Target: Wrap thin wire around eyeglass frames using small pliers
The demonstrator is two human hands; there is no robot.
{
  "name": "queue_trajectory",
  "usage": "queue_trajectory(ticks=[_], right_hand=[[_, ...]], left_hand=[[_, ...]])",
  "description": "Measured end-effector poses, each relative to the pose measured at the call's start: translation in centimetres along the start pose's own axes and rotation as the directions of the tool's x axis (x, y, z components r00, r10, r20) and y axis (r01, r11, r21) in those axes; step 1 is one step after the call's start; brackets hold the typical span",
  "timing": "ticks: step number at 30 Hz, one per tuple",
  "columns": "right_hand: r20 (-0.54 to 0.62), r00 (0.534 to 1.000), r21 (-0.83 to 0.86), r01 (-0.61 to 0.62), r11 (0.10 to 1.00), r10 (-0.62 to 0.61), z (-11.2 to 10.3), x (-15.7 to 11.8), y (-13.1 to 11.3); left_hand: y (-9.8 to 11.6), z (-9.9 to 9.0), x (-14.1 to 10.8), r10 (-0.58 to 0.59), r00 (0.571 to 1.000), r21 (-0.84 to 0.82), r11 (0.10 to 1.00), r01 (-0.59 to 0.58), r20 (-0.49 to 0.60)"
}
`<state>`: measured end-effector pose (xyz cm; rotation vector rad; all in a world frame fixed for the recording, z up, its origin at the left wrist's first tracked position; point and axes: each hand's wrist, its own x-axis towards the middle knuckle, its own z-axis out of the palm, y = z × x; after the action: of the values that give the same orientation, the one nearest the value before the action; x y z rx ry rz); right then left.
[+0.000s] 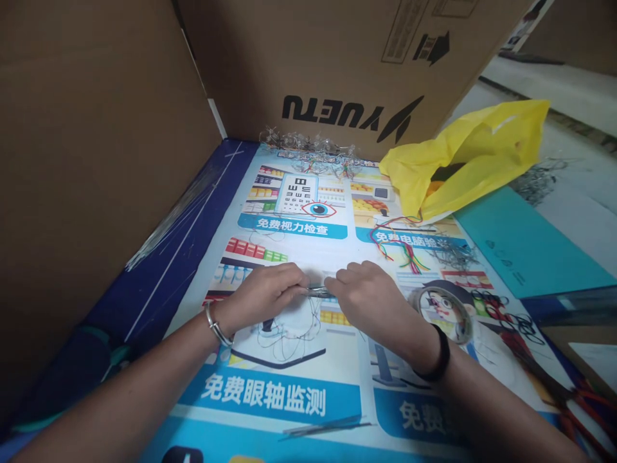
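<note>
Between my two hands runs a short bundle of thin silvery wires (319,292). My left hand (272,288) pinches its left end, thumb against fingers. At the right end, my right hand (359,296) is closed around the same bundle with curled fingers. Fine looped wires (294,337) hang or lie just below the hands, over the printed sheet (337,257); whether they join the bundle I cannot tell. Nearer to me, a small bunch of straight dark wires (328,427) lies on the sheet.
Cardboard walls (313,58) stand behind and left. Long straight wires (173,222) lie at left; clear-tipped wire pieces (308,143) at the back. To the right are red, yellow and green threads (412,257), a yellow bag (501,145), a tape roll (465,328) and red-handled scissors (571,399).
</note>
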<state>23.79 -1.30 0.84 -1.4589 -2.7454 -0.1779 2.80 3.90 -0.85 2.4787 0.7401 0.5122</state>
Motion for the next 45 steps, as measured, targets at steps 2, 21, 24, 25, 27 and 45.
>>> queue_trajectory(ticks=[2,21,24,25,27,45], right_hand=[[0.000,1.000,-0.003,0.014,1.000,-0.014,0.00,0.10,0.01],[-0.003,0.996,-0.062,0.086,0.994,-0.086,-0.19,0.60,-0.04],[-0.010,0.996,-0.061,0.087,0.994,-0.088,-0.15,0.51,-0.01],[-0.013,0.996,-0.060,0.087,0.994,-0.088,-0.13,0.48,0.01],[-0.020,0.996,-0.054,0.086,0.995,-0.087,-0.04,0.42,0.06],[-0.039,0.997,0.025,0.065,0.998,-0.064,0.05,0.14,0.42]], left_hand=[[0.01,0.05,0.03,-0.003,1.000,-0.002,1.000,0.003,-0.004],[-0.04,0.32,-0.07,0.019,0.999,0.023,1.000,-0.018,-0.032],[-0.10,0.40,-0.03,0.007,0.999,0.003,1.000,-0.007,-0.036],[-0.10,0.41,-0.05,0.001,0.999,-0.004,1.000,-0.001,-0.036],[-0.06,0.42,-0.12,-0.005,0.999,-0.014,1.000,0.004,-0.031],[0.19,0.62,-0.30,-0.027,0.999,-0.015,1.000,0.026,-0.037]])
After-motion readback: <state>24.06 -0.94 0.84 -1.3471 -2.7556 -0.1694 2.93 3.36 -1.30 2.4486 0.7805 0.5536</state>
